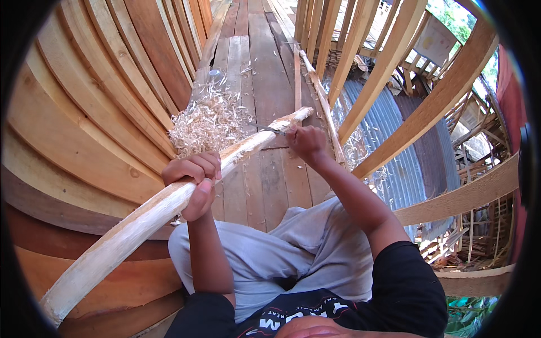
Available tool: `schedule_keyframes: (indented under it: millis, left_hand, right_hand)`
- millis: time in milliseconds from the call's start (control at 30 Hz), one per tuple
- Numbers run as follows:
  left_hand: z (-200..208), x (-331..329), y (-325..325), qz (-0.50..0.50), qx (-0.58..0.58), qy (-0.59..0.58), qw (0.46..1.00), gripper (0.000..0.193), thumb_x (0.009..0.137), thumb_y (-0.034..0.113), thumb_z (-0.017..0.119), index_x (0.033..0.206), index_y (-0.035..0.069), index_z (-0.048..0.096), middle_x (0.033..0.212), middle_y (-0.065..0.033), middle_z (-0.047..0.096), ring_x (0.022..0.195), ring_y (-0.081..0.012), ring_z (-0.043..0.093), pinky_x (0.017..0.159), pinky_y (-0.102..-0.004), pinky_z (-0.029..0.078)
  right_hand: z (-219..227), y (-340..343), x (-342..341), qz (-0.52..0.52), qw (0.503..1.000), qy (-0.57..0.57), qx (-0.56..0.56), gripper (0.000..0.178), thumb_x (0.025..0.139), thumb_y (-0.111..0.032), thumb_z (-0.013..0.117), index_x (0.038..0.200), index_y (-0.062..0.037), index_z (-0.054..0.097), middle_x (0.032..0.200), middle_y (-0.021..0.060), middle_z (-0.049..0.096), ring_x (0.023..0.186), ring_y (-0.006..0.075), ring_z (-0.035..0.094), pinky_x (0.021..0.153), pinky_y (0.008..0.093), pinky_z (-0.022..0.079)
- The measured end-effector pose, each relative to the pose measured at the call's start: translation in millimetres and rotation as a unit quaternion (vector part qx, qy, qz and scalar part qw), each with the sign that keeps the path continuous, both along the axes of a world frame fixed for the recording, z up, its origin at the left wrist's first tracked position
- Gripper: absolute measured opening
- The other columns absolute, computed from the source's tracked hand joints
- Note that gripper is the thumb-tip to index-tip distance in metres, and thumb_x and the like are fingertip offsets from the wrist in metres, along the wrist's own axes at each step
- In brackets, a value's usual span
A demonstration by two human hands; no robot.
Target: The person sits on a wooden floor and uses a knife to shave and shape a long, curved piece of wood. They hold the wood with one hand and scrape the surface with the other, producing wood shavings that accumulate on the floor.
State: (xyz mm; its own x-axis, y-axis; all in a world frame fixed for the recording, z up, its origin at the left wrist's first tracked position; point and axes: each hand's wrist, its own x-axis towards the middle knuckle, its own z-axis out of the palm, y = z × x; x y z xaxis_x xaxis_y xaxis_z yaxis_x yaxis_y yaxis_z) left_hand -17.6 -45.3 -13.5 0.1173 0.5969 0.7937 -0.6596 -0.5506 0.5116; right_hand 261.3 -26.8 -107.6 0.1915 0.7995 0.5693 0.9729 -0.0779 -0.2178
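Note:
A long pale wooden pole (129,231), stripped of bark, slants from the lower left up to the middle of the view. My left hand (194,180) is wrapped around it at about mid-length. In my closed right hand (308,142) is a knife (266,128); its thin blade lies across the pole near the far end, and the fist hides the handle. That far end looks rough and freshly cut, with tan patches along its upper side. The pole passes over my bent legs' left side.
Curled wood shavings (208,121) are heaped on the plank floor (239,194) beyond my left hand. Stacked boards (84,112) lean along the left. Upright wooden slats (383,73) form a railing on the right, with corrugated metal sheeting (389,146) behind it.

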Motion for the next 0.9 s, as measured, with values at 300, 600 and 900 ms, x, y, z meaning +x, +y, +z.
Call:
schedule_keyframes:
  millis: [300, 600, 900]
  left_hand:
    - [-4.1, 0.8, 4.6, 0.019, -0.018, -0.023, 0.999, 0.013, 0.066, 0.005, 0.057, 0.069, 0.003, 0.044, 0.062, -0.0112, 0.051, 0.059, -0.0199, 0.048, 0.064, -0.0356, 0.041]
    - [-6.1, 1.2, 6.5, 0.023, -0.031, -0.025, 0.999, 0.013, 0.067, 0.005, 0.058, 0.068, 0.003, 0.046, 0.062, -0.011, 0.051, 0.06, -0.0197, 0.049, 0.065, -0.0344, 0.042]
    - [12.6, -8.7, 2.4, 0.109, -0.06, 0.114, 0.986, 0.029, 0.067, 0.026, 0.068, 0.079, 0.002, 0.057, 0.085, -0.0125, 0.058, 0.092, -0.0249, 0.056, 0.094, -0.0437, 0.043]
  right_hand:
    - [5.8, 20.5, 25.1, 0.076, 0.988, -0.132, -0.03, 0.049, 0.089, -0.028, 0.045, 0.046, -0.0093, 0.055, 0.047, 0.0141, 0.056, 0.043, 0.0322, 0.058, 0.047, 0.0454, 0.049]
    - [28.9, 23.2, 27.8, 0.13, 0.977, -0.164, -0.04, 0.049, 0.091, -0.03, 0.044, 0.05, -0.0081, 0.057, 0.05, 0.0148, 0.056, 0.045, 0.033, 0.058, 0.049, 0.0463, 0.049]
    - [22.5, -39.4, -21.1, 0.055, 0.976, 0.191, -0.094, 0.05, 0.094, -0.05, 0.049, 0.089, -0.0019, 0.061, 0.073, 0.0219, 0.065, 0.076, 0.0428, 0.064, 0.068, 0.0497, 0.047]
